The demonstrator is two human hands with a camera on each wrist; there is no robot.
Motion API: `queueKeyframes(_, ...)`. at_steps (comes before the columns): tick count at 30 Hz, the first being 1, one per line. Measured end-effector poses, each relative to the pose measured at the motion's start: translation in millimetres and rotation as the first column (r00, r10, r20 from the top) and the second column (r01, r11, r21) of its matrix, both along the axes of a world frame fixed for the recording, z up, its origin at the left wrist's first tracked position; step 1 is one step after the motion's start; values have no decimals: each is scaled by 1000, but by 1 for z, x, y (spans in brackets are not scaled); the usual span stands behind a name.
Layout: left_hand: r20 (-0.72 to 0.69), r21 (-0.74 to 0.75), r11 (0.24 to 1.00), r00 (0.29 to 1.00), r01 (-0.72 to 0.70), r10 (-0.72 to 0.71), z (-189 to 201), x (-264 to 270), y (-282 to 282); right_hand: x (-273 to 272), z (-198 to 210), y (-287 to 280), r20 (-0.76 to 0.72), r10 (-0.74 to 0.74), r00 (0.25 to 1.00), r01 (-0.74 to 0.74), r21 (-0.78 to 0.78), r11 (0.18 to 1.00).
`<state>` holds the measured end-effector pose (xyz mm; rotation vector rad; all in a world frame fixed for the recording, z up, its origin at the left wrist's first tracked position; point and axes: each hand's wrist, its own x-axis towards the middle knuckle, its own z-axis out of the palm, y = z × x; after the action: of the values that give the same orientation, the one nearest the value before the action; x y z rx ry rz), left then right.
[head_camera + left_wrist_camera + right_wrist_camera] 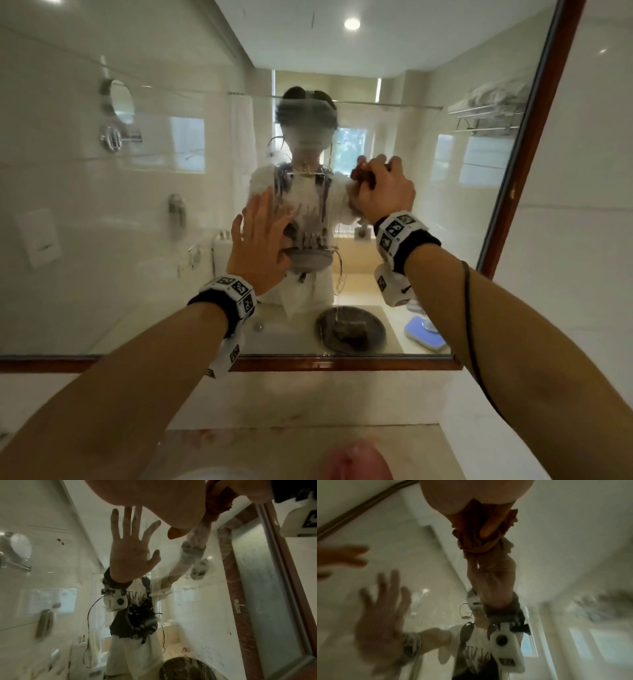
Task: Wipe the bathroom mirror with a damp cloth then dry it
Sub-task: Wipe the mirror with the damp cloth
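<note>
The wood-framed bathroom mirror (pixel 102 212) fills the head view, with wet smears and drip streaks across its middle. My left hand (pixel 262 240) lies flat on the glass with its fingers straight and spread, and it holds nothing. To its right and a little higher, my right hand (pixel 382 186) grips a bunched reddish-brown cloth (pixel 359 172) and presses it against the glass. In the right wrist view the cloth (pixel 471 534) is crumpled under my palm, with the thumb (pixel 488 530) curled over it. The left wrist view shows the same cloth (pixel 217 505) at the top right.
The mirror's brown frame (pixel 342 364) runs along the bottom and up the right side. A beige ledge (pixel 308 397) lies below it, and white wall tile (pixel 582 257) to the right. The glass reflects a dark round basin (pixel 351 330), a towel rack (pixel 486 118) and the person.
</note>
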<state>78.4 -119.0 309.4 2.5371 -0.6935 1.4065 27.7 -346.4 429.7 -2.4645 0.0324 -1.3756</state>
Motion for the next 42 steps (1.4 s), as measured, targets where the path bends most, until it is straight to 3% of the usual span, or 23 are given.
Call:
queueKeyframes(2,-8,-14,999,1000,29,-29,-7,-2,-5,-8,-5,-21,-29,-55,998,58,82,995)
queueKeyframes(5,-34,-26,997,997,75,-76,-14,-6,-13,-19,-18,-43,-110,-137,984,141,30,990)
queueKeyframes(8,-31,-13,995,995,94,-95,-21,-13,-16,-21,-40,-54,-167,-158,973,175,92,980)
queueKeyframes(16,-110,7,998,992,69,-68,-42,-15,2,-24,-117,-43,-371,-198,907,277,172,945)
queueKeyframes(20,-173,17,1000,985,24,-21,-51,-18,14,-19,-123,-13,-359,-128,924,206,186,961)
queueKeyframes(27,-193,17,999,980,-45,47,-61,-15,63,-2,-154,63,-368,-19,930,53,81,995)
queueKeyframes(33,-222,-43,996,973,-75,64,-69,-27,106,0,-177,119,-471,51,881,32,165,986)
queueKeyframes(42,-303,-134,990,953,-54,11,-76,-46,134,-23,-184,136,-400,144,905,53,440,896)
